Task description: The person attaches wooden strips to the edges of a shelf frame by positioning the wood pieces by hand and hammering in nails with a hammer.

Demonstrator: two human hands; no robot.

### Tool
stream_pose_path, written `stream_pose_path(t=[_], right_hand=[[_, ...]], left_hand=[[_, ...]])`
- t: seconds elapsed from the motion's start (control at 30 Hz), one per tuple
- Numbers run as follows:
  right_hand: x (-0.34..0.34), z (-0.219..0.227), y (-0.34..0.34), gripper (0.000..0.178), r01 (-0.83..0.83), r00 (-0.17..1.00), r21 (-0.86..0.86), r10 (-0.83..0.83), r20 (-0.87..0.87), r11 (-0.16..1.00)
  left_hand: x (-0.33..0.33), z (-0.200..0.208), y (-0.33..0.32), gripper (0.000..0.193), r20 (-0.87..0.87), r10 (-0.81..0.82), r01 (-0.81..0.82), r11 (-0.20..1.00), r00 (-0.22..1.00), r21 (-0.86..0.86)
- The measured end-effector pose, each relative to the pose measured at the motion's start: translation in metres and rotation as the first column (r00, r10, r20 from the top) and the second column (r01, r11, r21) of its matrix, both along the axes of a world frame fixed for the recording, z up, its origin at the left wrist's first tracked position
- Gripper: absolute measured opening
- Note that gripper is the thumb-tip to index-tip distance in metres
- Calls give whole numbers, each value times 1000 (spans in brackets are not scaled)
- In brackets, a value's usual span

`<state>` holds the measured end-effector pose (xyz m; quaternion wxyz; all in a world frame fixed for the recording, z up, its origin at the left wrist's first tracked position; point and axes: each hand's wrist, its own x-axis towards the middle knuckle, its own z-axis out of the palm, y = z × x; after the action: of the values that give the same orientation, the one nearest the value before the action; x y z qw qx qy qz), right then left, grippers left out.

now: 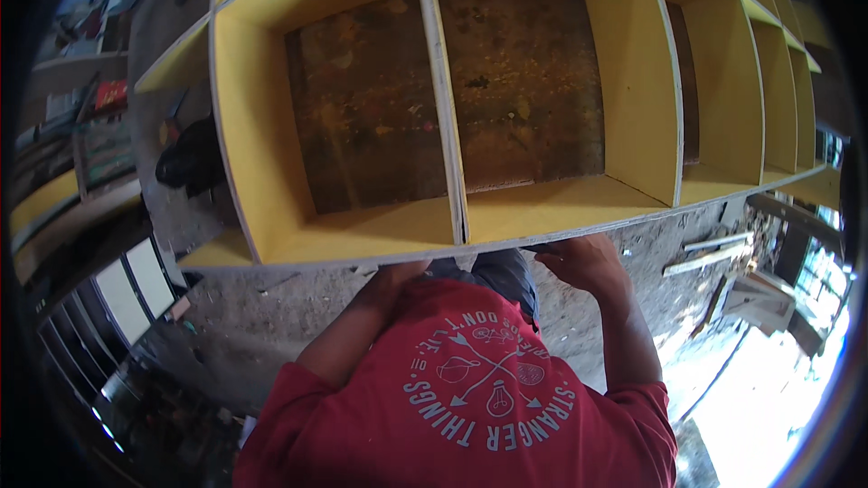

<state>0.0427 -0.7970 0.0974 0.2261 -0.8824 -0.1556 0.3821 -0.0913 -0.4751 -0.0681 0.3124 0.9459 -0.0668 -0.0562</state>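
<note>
A yellow-painted wooden shelf unit (637, 81) with pale, bare plywood edges spreads across the upper view, divided into several box-like compartments. My left hand (404, 271) is at its near edge, left of my trousers; the edge covers the fingers. On the other side, my right hand (583, 262) is just below the same edge, with its visible fingers curled. A small dark thing lies by those fingertips, partly under the edge, and its kind is unclear. Through two compartments shows a dark brown, paint-spattered surface (524, 81).
Dirt floor (262, 316) runs below the unit. Loose wooden strips (714, 251) and a small wooden piece of furniture (759, 300) lie at the right, near bright daylight. At the left stand pale panels (136, 285), and a black bundle (192, 158) is beside the unit.
</note>
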Motion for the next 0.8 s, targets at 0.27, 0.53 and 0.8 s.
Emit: stream_pose_path(t=[0.27,0.53,0.8], right_hand=[[-1,28,-34,32,-78,996,-79,75,-38,994],[-20,35,-52,33,-208,977,-103,211,23,973],[-10,24,-41,38,-357,934,-65,358,9,932]], left_hand=[[44,26,-36,13,-582,73,-517,557,810,-650],[40,19,-57,16,-616,202,-628,465,762,-624],[45,27,-53,15,-605,172,-601,484,778,-636]])
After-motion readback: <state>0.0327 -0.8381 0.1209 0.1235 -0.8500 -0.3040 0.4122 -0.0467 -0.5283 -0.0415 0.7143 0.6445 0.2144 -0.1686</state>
